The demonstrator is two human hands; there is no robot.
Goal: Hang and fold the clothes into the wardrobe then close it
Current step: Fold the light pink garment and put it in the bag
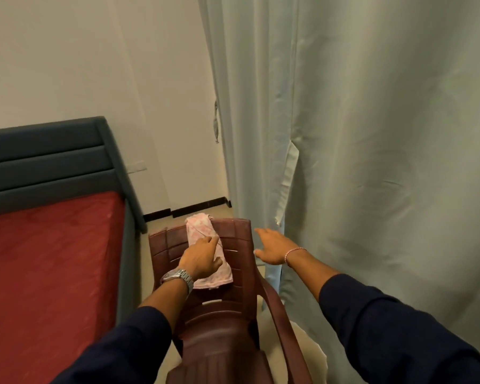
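A pink and white patterned cloth [198, 231] hangs folded over the backrest of a dark red plastic chair [239, 245]. My left hand [201, 257], with a metal watch on its wrist, lies on the cloth and its fingers pinch the fabric near the middle. My right hand [272, 249], with a thin pink bracelet on the wrist, hovers open to the right of the chair back, fingers spread, holding nothing. No wardrobe is in view.
A bed with a red mattress [47, 267] and a dark grey-blue headboard [45, 159] stands at the left. A pale green curtain [372, 162] hangs at the right, close to the chair. White walls meet in the corner behind.
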